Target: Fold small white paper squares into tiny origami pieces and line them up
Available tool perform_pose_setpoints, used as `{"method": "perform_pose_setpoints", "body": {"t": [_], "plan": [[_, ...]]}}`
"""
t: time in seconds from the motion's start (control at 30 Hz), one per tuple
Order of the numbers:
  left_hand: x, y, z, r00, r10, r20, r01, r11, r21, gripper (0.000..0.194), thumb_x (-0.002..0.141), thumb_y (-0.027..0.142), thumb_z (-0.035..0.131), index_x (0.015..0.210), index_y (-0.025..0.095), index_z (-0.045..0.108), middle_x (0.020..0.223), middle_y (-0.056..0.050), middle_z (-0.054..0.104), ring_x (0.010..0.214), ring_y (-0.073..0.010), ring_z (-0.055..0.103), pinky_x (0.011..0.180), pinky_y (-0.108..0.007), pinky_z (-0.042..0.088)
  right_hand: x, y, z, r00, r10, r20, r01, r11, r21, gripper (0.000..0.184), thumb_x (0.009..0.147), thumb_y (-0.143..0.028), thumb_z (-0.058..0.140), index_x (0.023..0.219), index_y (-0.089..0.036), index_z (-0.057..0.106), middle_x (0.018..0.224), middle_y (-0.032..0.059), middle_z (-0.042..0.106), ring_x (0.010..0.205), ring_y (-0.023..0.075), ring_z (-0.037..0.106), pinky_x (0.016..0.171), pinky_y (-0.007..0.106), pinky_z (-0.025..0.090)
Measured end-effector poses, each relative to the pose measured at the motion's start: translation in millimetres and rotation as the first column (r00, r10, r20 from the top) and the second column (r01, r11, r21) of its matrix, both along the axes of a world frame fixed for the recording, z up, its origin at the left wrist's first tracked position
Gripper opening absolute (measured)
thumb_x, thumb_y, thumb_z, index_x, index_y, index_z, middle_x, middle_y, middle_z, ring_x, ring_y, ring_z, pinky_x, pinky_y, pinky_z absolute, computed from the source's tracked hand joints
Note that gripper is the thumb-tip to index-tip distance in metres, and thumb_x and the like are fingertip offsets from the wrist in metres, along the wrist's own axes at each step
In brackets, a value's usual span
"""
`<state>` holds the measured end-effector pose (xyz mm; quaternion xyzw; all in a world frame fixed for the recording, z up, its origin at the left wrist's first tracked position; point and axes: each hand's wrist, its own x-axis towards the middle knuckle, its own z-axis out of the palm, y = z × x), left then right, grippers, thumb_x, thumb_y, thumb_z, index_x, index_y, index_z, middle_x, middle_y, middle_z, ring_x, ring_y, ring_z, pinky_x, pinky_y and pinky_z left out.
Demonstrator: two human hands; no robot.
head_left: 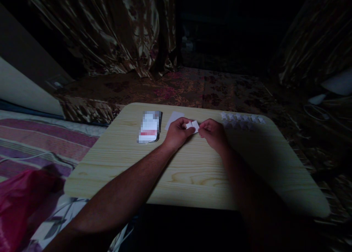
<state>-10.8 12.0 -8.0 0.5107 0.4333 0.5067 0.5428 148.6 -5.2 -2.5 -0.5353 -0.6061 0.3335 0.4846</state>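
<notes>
small white folded paper piece (195, 126) held above a pale wood-grain bench (192, 182)

the left hand (177, 132) grips the small white folded paper piece between thumb and fingers, over the far middle part of the bench. the right hand (213, 134) is just to the right, its fingers curled and their tips at the piece's right edge; whether they pinch it, i cannot tell. both forearms reach in from the near side.

just beyond the left hand, partly covered by it, a flat white rectangular card (172, 120) lies on the bench. farther left is a rectangular white-and-red pack with a dark right edge (149, 127), its face too blurred to read. on the far right of the bench, past the right hand, small white folded paper shapes (243, 118) lie in two rows, the nearer row dim in shadow.

beyond the bench's far edge is a dark surface covered in brown and red floral cloth (170, 88), with a shiny brown patterned curtain (143, 28) hanging at the far left. to the left, pink, purple and white striped bedding (55, 134) carries a thin white cable (27, 158); a crumpled bright red sheet-like item (22, 204) sits at the near left.
</notes>
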Motion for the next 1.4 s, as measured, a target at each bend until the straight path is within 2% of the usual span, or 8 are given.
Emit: {"method": "perform_pose_setpoints", "body": {"t": [0.07,0.17,0.3,0.6,0.93,1.2,1.4], "plan": [[0.6,-1.4,1.4,0.999,-0.016,0.042,0.017,1.000,-0.026,0.036,0.058,0.027,0.080,0.087,0.017,0.062,0.067,0.002,0.064,0.052,-0.0092,0.053,0.050,-0.021,0.038,0.5,0.5,0.1,1.000,-0.012,-0.014,0.012,1.000,0.001,0.010,0.068,-0.025,0.062,0.076,-0.020,0.059,0.060,-0.0020,0.062,0.054,0.0142,0.058,0.052,0.025,0.044],[1.3,-2.8,3.1,0.990,-0.095,0.108,0.103,0.992,-0.075,0.033,0.057,0.025,0.081,0.081,0.015,0.061,0.065,0.001,0.062,0.051,-0.0085,0.052,0.049,-0.022,0.039,0.8,0.9,1.6,0.999,-0.030,-0.031,0.030,0.999,0.012,0.009,0.068,-0.024,0.061,0.077,-0.020,0.059,0.058,-0.0022,0.061,0.053,0.0141,0.058,0.051,0.024,0.044],[1.1,-3.0,3.1,0.980,-0.169,0.104,0.181,0.976,-0.120,0.029,0.058,0.026,0.081,0.077,0.012,0.064,0.067,-0.003,0.065,0.051,-0.0088,0.052,0.049,-0.023,0.038,0.3,1.3,2.6,0.999,-0.031,-0.045,0.031,0.999,0.008,0.011,0.069,-0.024,0.060,0.078,-0.020,0.058,0.058,-0.0026,0.061,0.052,0.0135,0.058,0.051,0.024,0.044],[0.5,-1.7,-1.4,0.989,-0.133,0.065,0.138,0.987,-0.077,0.023,0.062,0.028,0.078,0.072,0.012,0.065,0.063,-0.003,0.064,0.048,-0.0079,0.049,0.047,-0.023,0.035,-0.9,-1.5,-0.9,1.000,0.005,0.007,-0.006,0.997,0.075,0.010,0.074,-0.026,0.060,0.083,-0.021,0.061,0.066,-0.0018,0.065,0.059,0.0130,0.060,0.055,0.023,0.046],[-0.1,-1.8,1.7,0.990,-0.116,0.076,0.121,0.990,-0.066,0.029,0.061,0.032,0.081,0.075,0.012,0.065,0.058,0.000,0.059,0.046,-0.0070,0.045,0.044,-0.022,0.029,-1.6,-0.3,-3.4,0.999,-0.012,0.052,0.004,0.990,0.144,0.017,0.073,-0.023,0.063,0.089,-0.020,0.068,0.081,0.0021,0.070,0.072,0.0156,0.065,0.063,0.025,0.050],[0.8,-0.6,-2.1,0.993,-0.097,0.065,0.101,0.993,-0.056,0.033,0.058,0.034,0.082,0.075,0.012,0.065,0.059,0.001,0.059,0.048,-0.0073,0.045,0.046,-0.022,0.029,-2.0,-0.1,-4.1,0.996,-0.059,0.074,0.046,0.986,0.162,0.011,0.071,-0.025,0.067,0.080,-0.018,0.069,0.066,-0.0002,0.064,0.059,0.0121,0.056,0.053,0.023,0.043],[1.5,-1.5,-2.9,0.996,-0.088,-0.014,0.088,0.995,-0.037,0.032,0.060,0.037,0.080,0.073,0.013,0.064,0.057,0.001,0.058,0.047,-0.0069,0.043,0.045,-0.021,0.027,-2.4,0.5,-4.3,0.998,-0.053,0.043,0.049,0.995,0.083,0.008,0.071,-0.024,0.064,0.074,-0.017,0.066,0.062,-0.0002,0.065,0.055,0.0120,0.057,0.050,0.022,0.040]]}}
